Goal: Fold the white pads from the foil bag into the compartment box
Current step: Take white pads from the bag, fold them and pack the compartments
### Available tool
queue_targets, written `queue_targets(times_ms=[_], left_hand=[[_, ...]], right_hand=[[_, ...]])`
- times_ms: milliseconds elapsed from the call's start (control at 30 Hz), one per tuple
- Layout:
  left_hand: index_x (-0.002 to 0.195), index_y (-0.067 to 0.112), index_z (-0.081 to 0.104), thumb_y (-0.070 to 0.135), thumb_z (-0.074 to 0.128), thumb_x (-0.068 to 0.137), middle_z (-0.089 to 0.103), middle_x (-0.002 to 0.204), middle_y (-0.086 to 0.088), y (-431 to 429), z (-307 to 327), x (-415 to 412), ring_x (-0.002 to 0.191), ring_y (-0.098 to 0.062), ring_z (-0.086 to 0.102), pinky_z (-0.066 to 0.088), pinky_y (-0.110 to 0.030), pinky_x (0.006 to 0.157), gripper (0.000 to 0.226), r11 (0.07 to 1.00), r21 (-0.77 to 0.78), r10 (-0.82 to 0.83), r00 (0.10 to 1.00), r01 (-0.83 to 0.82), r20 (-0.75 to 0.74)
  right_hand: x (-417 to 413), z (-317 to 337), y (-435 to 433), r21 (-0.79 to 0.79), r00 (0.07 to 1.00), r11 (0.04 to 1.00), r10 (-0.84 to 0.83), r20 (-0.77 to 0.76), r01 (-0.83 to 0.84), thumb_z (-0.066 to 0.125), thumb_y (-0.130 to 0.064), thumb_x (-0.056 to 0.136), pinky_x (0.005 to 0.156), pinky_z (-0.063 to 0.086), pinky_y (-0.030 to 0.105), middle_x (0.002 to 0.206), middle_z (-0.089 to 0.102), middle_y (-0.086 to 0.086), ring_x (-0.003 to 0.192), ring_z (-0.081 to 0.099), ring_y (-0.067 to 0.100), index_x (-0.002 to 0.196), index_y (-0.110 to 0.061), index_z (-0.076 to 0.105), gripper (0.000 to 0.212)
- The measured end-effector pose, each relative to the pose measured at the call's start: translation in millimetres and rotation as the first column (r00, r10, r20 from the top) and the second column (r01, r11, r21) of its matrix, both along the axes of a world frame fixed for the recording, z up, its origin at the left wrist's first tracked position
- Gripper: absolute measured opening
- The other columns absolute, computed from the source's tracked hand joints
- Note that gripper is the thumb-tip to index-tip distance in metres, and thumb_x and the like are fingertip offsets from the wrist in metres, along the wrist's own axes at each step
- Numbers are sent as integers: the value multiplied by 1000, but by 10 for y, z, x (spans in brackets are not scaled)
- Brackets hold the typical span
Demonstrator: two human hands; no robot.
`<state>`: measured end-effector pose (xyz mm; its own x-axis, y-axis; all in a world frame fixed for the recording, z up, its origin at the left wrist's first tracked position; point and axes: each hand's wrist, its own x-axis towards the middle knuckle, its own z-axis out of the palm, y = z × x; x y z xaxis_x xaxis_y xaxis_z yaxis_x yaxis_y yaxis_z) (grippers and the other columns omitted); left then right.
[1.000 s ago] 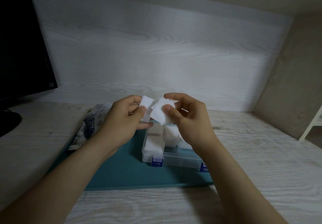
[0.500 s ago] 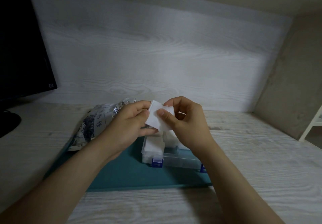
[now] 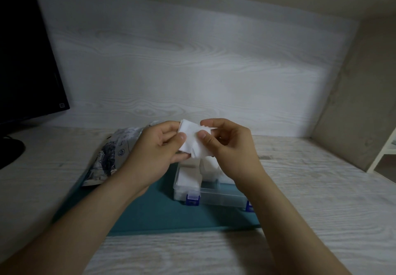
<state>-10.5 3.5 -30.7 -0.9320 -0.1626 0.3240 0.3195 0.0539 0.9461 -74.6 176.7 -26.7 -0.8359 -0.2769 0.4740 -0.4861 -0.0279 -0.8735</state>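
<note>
Grip: left hand (image 3: 154, 152) and right hand (image 3: 231, 146) both pinch one white pad (image 3: 190, 140), thumbs on its face. Table (image 3: 321, 189) carries teal mat (image 3: 160, 214), foil bag (image 3: 111, 157) at left, compartment box (image 3: 214, 193) beneath the pad. Step judged: folding. Next: press crease, lower into a free compartment.

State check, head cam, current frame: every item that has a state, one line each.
white pad: held above the box, pinched by both hands, partly folded
left hand: pinches the pad's left edge
right hand: pinches its right side
compartment box: looks open, on the teal mat, stacked pads in left compartments
foil bag: lying left of the box, open or sealed unclear
monitor: screen dark
</note>
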Motion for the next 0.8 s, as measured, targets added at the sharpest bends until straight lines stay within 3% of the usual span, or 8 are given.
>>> queue_targets(times_ms=[67, 133, 200, 300, 433, 533, 667, 800], left_hand=[[122, 12, 71, 6, 53, 109, 81, 108, -5, -11, 2, 2, 98, -24, 79, 64, -28, 84, 23, 999, 16, 43, 999, -43, -9], [122, 10, 71, 5, 52, 109, 81, 108, -6, -13, 4, 1, 98, -24, 79, 63, -26, 80, 23, 998, 34, 61, 998, -60, -14], [122, 9, 70, 4, 52, 109, 81, 107, -6, -20, 5, -3, 98, -23, 79, 63, -25, 79, 23, 997, 44, 66, 998, -65, -14], [123, 12, 70, 5, 52, 109, 81, 107, -3, -22, 4, 2, 100, -21, 79, 63, -26, 82, 23, 993, 58, 103, 994, -101, -26], [117, 10, 71, 2, 51, 109, 82, 102, -2, -38, 27, 10, 96, -17, 80, 60, -17, 69, 22, 979, 105, 182, 983, -177, -40], [122, 9, 70, 4, 50, 110, 81, 109, -4, -30, 1, -9, 101, -22, 79, 63, -24, 80, 24, 989, 84, 126, 991, -122, -39], [126, 11, 69, 7, 46, 112, 78, 117, -5, 18, -51, -28, 107, -24, 77, 63, -31, 87, 27, 997, 40, 64, 997, -63, -32], [127, 14, 69, 10, 45, 113, 76, 120, -6, 29, -54, -47, 110, -23, 76, 64, -36, 90, 28, 997, 63, 52, 999, -52, -9]], right_hand=[[7, 16, 8, -11, 995, 998, 63, 81, -62, 72, -9, 98, 69, 59, 29, 92, 77, 18, 80, 72, 18, 120, -17, 74, 23], [4, 14, 28, 5, 987, 995, 99, 126, -101, 71, -10, 99, 71, 58, 26, 83, 77, 13, 78, 69, 17, 126, -20, 71, 29], [4, 8, 37, 17, 982, 991, 127, 139, -131, 72, -9, 99, 76, 61, 29, 73, 71, 5, 75, 65, 18, 128, -22, 71, 32], [4, 7, 26, -5, 985, 996, 90, 149, -90, 71, -6, 98, 78, 64, 32, 76, 68, 4, 79, 69, 19, 126, -21, 72, 32], [-29, 16, 26, -62, 991, 998, 16, 134, -8, 75, -11, 97, 87, 65, 44, 83, 61, 8, 96, 73, 37, 119, -29, 76, 29], [-1, 25, 15, -72, 994, 997, 48, 95, -41, 75, -9, 96, 91, 62, 53, 81, 59, 11, 90, 71, 39, 115, -26, 77, 26], [33, 25, -19, -45, 996, 998, 51, 68, -48, 75, -7, 95, 87, 63, 54, 78, 55, 11, 81, 65, 22, 114, -24, 78, 25], [55, 33, -23, -16, 999, 999, 29, 43, -28, 76, -8, 95, 80, 66, 48, 85, 56, 28, 83, 71, 32, 115, -24, 78, 26]])
